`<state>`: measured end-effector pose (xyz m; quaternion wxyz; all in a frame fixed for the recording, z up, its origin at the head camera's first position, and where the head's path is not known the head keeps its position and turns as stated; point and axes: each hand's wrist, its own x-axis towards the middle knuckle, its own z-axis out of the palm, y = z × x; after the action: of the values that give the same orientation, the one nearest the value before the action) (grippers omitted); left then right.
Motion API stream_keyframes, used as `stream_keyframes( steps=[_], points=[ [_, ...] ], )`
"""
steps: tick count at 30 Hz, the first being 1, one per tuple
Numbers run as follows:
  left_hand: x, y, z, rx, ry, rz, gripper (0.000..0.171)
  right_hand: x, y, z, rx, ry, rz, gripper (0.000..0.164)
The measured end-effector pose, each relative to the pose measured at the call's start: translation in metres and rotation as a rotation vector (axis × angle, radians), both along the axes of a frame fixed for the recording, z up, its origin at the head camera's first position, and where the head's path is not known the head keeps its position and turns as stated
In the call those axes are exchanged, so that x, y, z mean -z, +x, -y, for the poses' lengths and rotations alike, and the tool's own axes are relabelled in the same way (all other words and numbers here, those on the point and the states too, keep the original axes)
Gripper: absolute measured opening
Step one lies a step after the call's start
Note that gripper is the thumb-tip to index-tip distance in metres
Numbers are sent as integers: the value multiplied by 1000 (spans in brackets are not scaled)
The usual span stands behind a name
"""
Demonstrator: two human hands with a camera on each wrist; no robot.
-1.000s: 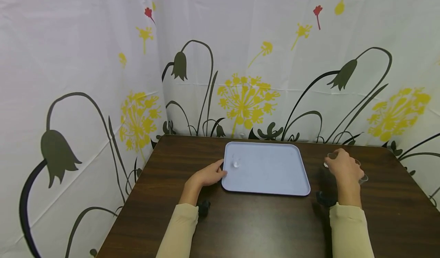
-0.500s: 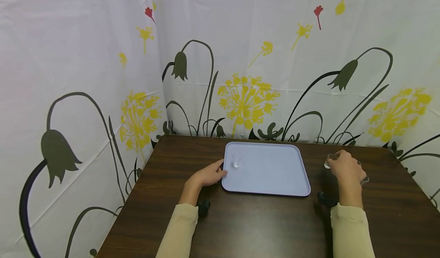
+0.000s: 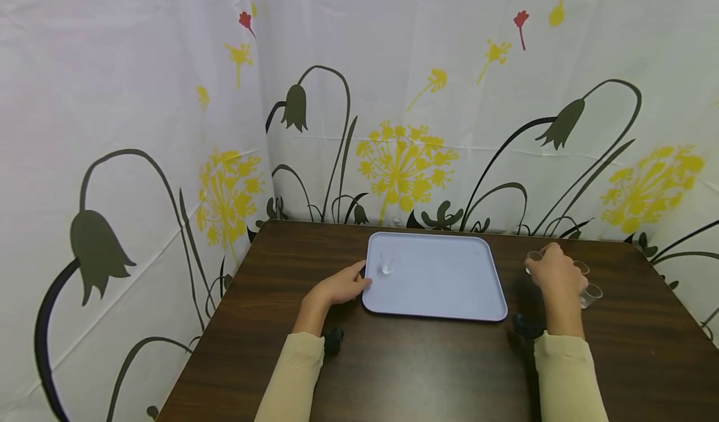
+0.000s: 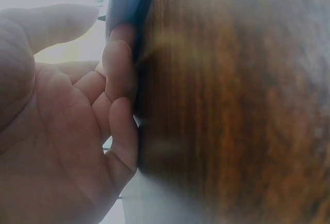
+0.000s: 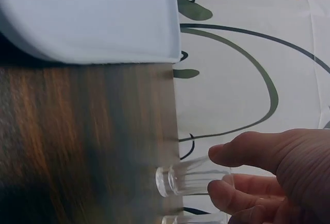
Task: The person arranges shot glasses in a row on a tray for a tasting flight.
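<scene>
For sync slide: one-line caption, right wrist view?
Right hand pinches a clear cup near its rim, second cup alongside, pale tray at upper left.

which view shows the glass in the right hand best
The right wrist view: the glass is close up, its thick base clear of the right hand. The head view shows it small, partly behind the hand; in the left wrist view, I can't make it out.

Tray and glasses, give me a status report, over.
Left hand holds left edge of tray. Right hand pinches clear glass near its rim. Tray glass upright. Two glasses crowd right hand's right side.
</scene>
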<state>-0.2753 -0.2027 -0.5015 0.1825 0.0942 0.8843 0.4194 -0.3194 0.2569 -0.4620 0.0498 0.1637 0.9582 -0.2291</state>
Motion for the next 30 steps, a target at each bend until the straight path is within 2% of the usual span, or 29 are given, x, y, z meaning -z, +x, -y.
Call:
stream_keyframes(
  steps=[11, 22, 25, 30],
  points=[
    [-3, 4, 4, -19, -9, 1, 66, 8, -4, 15, -13, -42, -67, 58],
    [-6, 2, 9, -21, 1, -9, 64, 6, -12, 26, -29, -44, -120, 59],
    [-4, 3, 8, -31, 2, -12, 64, 6, -11, 27, -35, -39, -125, 58],
    [-1, 3, 3, 1, -5, -9, 65, 7, -5, 30, -44, -14, -142, 57]
  ],
)
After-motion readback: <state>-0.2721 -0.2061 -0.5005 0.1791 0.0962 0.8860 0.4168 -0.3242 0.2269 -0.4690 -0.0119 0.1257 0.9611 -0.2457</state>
